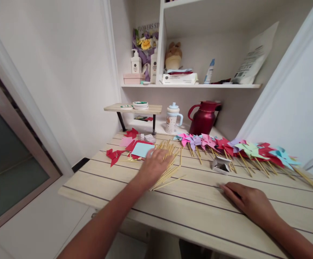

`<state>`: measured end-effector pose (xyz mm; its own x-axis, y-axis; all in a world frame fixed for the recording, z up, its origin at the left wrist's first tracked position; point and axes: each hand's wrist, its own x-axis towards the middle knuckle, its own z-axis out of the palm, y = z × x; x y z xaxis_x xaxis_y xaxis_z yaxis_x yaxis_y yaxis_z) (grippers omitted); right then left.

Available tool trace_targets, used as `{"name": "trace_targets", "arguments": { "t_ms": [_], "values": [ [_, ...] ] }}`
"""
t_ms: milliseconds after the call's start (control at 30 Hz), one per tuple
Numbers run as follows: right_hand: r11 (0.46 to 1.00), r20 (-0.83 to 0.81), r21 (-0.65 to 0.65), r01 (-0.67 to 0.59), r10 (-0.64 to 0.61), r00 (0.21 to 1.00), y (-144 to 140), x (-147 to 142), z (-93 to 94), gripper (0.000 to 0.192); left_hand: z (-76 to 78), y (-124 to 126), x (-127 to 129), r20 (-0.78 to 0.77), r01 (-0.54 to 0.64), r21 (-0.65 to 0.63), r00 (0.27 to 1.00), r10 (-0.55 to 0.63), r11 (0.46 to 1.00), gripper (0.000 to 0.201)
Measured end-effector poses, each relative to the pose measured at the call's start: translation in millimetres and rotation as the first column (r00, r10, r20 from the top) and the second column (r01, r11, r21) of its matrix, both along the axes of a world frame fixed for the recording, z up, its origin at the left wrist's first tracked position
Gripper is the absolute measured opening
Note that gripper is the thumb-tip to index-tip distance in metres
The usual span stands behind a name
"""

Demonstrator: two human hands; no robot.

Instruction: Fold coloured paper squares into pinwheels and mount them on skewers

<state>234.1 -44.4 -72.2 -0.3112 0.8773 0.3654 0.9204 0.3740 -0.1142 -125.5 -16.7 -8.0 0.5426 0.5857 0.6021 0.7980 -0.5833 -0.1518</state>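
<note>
My left hand (155,165) reaches over a spread of thin wooden sticks (169,174), its fingers stretched forward and thumb apart, slightly blurred. Its fingertips come to the edge of a light blue paper square (141,149), which lies on red paper sheets (131,145). I cannot see anything held in it. My right hand (250,201) rests on the table, fingers pressed together and pointing left; whatever may be between the fingertips is hidden. Beyond it stands a small opened white box (221,166). Finished paper pinwheels on sticks (223,145) lie in a row at the back right.
Red folded paper pieces (114,156) lie at the left of the slatted table (97,180). Behind are a small wooden riser (153,109), a lidded cup (171,120) and a red jug (203,120). A shelf (215,86) holds bottles, wipes and a plush toy.
</note>
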Motion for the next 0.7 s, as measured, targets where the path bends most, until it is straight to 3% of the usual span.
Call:
{"name": "trace_targets", "arguments": {
  "t_ms": [33, 100, 200, 333, 433, 567, 700],
  "values": [
    [1.000, -0.007, -0.003, 0.001, -0.001, 1.000, 0, 0, -0.4, 0.043, -0.3, 5, -16, -0.004, -0.090, -0.022, 0.996, 0.090, 0.996, 0.053],
    [1.000, -0.022, -0.007, -0.006, 0.006, 1.000, 2, 1, -1.6, 0.043, -0.7, 13, -41, -0.025, -0.149, -0.040, 0.989, 0.148, 0.988, 0.076],
    [1.000, -0.050, -0.007, -0.029, 0.028, 0.998, 3, 2, -2.8, 0.040, -2.2, 23, -60, -0.042, -0.176, -0.090, 0.984, 0.173, 0.980, 0.087],
    [0.999, -0.076, 0.013, -0.045, 0.045, 0.996, 2, 2, -2.1, 0.037, -8.7, 37, -64, 0.031, -0.296, -0.248, 0.949, 0.313, 0.922, 0.087],
    [0.998, -0.082, 0.030, -0.054, 0.057, 0.995, 1, 2, -2.1, 0.037, -15.0, 45, -64, 0.098, -0.318, -0.366, 0.922, 0.376, 0.875, 0.083],
    [0.996, -0.086, 0.052, -0.070, 0.074, 0.994, -1, 3, -3.3, 0.038, -20.0, 48, -64, 0.150, -0.317, -0.403, 0.903, 0.403, 0.859, 0.075],
    [0.994, -0.082, 0.056, -0.096, 0.101, 0.992, -1, 3, -4.9, 0.036, -19.2, 50, -62, 0.263, -0.369, -0.420, 0.825, 0.500, 0.829, 0.064]
  ]
}}
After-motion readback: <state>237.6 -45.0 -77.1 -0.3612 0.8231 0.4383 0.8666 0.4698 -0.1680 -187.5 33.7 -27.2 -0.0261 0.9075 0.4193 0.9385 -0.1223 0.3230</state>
